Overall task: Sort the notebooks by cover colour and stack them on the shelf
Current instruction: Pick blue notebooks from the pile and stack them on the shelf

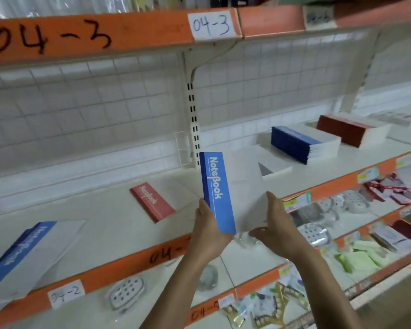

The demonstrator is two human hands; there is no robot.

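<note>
At centre frame, above the white metal shelf, I hold a thin notebook with a blue spine band and white cover. My left hand pinches its lower spine edge; my right hand cups the opposite lower corner, fingers closed on it. It looks light, flat, slightly flexible and glossy, so gripping both edges should suit. Right of centre sits a stack of blue-spined notebooks.

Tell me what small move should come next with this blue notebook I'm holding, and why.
Probably carry the blue notebook, held by the left hand and right hand, right toward the blue stack. Its blue cover band matches that pile; the red stack sits farther right.
</note>
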